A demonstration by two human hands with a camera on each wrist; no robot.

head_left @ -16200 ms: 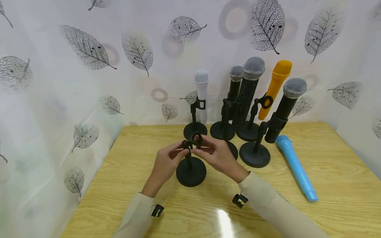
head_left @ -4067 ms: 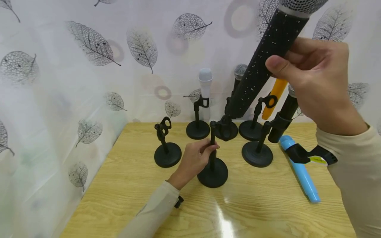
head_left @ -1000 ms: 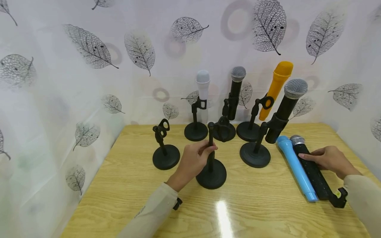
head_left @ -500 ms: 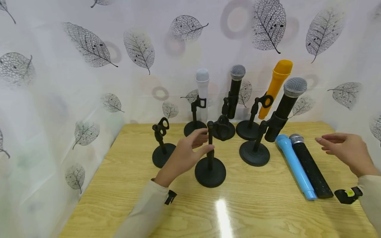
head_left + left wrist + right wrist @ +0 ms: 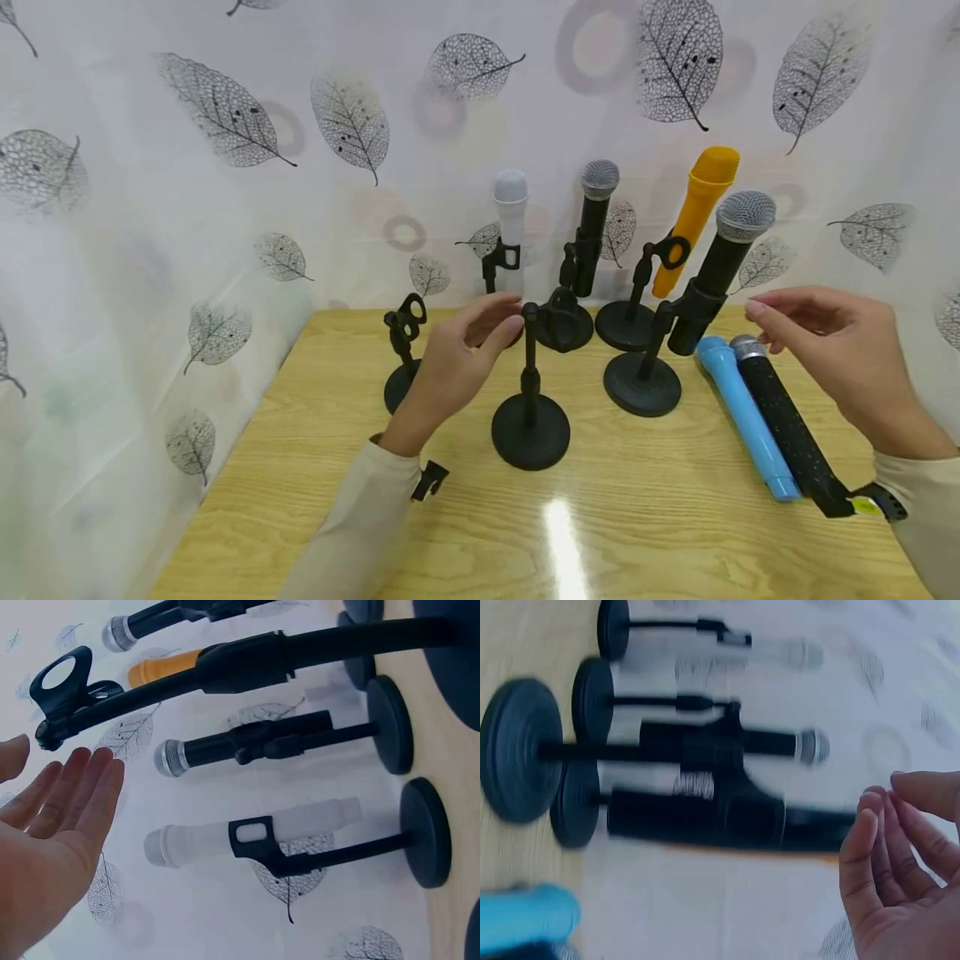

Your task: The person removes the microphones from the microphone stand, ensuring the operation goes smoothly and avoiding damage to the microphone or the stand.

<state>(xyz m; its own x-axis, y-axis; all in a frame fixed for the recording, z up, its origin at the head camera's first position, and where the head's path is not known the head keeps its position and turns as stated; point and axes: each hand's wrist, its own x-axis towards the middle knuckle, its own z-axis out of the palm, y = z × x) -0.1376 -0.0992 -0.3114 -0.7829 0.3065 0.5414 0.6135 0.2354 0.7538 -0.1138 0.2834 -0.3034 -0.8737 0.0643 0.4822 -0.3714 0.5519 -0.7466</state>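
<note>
In the head view my left hand (image 5: pixel 453 358) is beside the top of the front microphone stand (image 5: pixel 530 432), thumb and fingers spread and holding nothing. The left wrist view has its fingertips (image 5: pixel 112 766) just below the joint of that stand's clip (image 5: pixel 64 686). My right hand (image 5: pixel 847 350) hovers at the right, fingers loosely bent with nothing in them. It is above a speckled black microphone (image 5: pixel 787 425) that lies against a light blue microphone (image 5: pixel 750 421). Just left of its fingertips, a black microphone with a silver grille (image 5: pixel 722 267) leans in a stand's clip.
A shorter stand (image 5: pixel 405 333) with a bare clip stands left, partly behind my left hand. Along the back are a white microphone (image 5: pixel 512 208), another black microphone (image 5: pixel 592 217) and an orange microphone (image 5: pixel 693 208), with stands. A leaf-patterned cloth (image 5: pixel 225 250) hangs behind the wooden table (image 5: pixel 300 500).
The speckled microphone came from the back and was laid beside the blue one. My right hand let go of it and rose leftward. My left hand released the front stand's pole and moved up.
</note>
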